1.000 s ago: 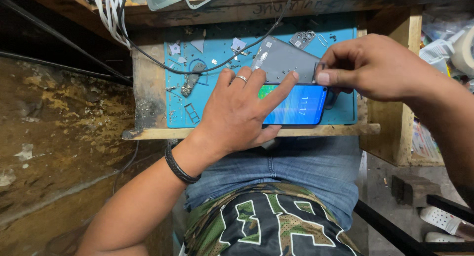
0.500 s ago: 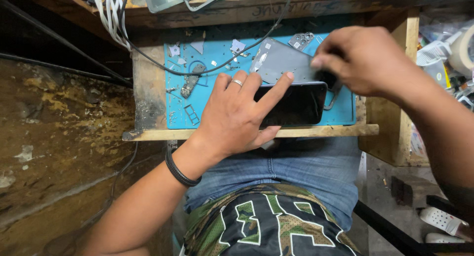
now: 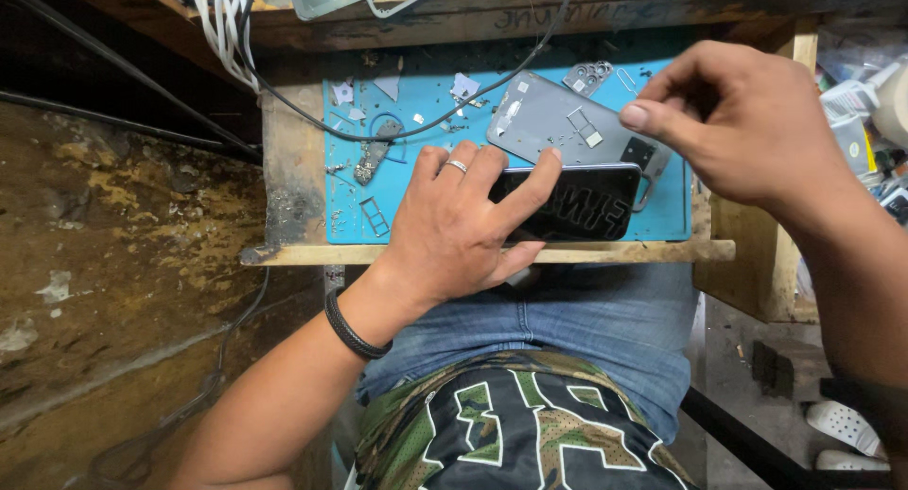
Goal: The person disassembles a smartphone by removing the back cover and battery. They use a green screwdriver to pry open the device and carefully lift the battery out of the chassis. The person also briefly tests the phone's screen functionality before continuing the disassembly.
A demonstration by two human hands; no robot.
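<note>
- While the left hand (image 3: 454,230) lies flat and spread on the black, dark-screened smartphone (image 3: 577,201), its fingers press the left part of the glass and the thumb goes under the near edge, so the phone is pinned against the light blue rubber work mat (image 3: 416,220).
- The right hand (image 3: 747,131) hangs above the right end of the phone, apart from it, with thumb and forefinger pinched narrow. Whether a small part or tool is between them, I cannot tell.
- The phone lies along the near side of the mat, just behind the pale wooden front strip (image 3: 492,253) of the bench. Touching its far edge lies a grey plastic back cover (image 3: 558,126), inside face up.
- In my judgement, the step in hand is fine work at the right end of the phone. To do it well, the left palm should hold steady with even, moderate pressure, not heavy on the glass.
- The pinching fingers should come down straight and slowly, because the loose cover is very close and can be pushed away.
- Further out, a black cable (image 3: 454,116) crosses the mat, and small metal parts and a thin tray frame (image 3: 374,218) lie scattered on the left. It is better that the wrist with the black braided band (image 3: 352,327) does not sweep them.
</note>
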